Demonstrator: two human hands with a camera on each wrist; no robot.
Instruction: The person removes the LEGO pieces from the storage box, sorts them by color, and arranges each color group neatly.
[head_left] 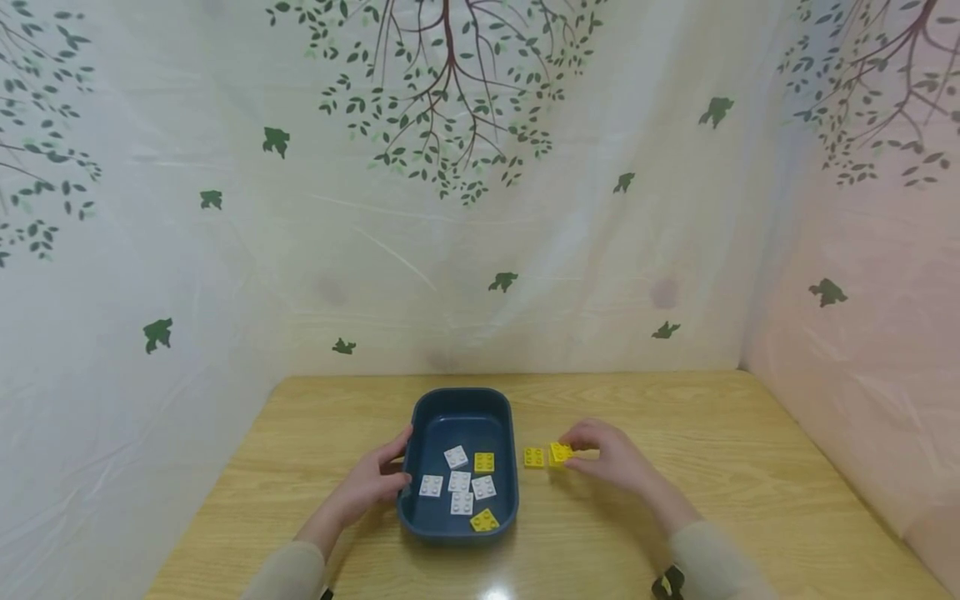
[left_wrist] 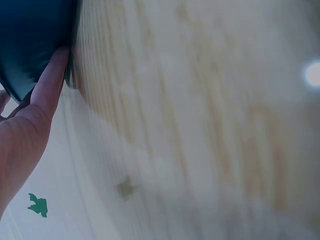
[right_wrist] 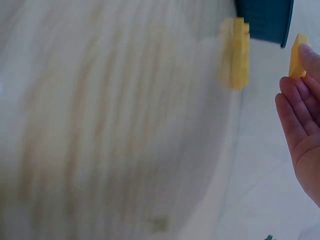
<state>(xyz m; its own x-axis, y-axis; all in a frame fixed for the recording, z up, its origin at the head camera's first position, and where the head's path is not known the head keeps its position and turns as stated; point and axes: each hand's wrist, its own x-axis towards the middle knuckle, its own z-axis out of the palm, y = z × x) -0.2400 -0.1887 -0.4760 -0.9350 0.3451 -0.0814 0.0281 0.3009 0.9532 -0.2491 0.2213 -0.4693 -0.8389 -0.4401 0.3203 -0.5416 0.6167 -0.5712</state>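
A dark blue tray (head_left: 465, 402) holds several white toy bricks (head_left: 460, 482) and two yellow toy bricks (head_left: 483, 462). At its left side my left hand (head_left: 372, 481) grips the wall, the thumb (left_wrist: 52, 82) lying against the outside in the left wrist view. Right of the tray, my right hand (head_left: 611, 458) pinches a yellow toy brick (right_wrist: 297, 57) between thumb and fingers. Another yellow toy brick (head_left: 534, 457) lies on the table between the tray and that hand; the right wrist view shows it side-on.
The wooden table (head_left: 750, 467) extends to both sides of the tray. Behind it hangs a pale curtain (head_left: 465, 250) printed with branches and green birds. A small dark object (head_left: 667, 582) shows by the right sleeve.
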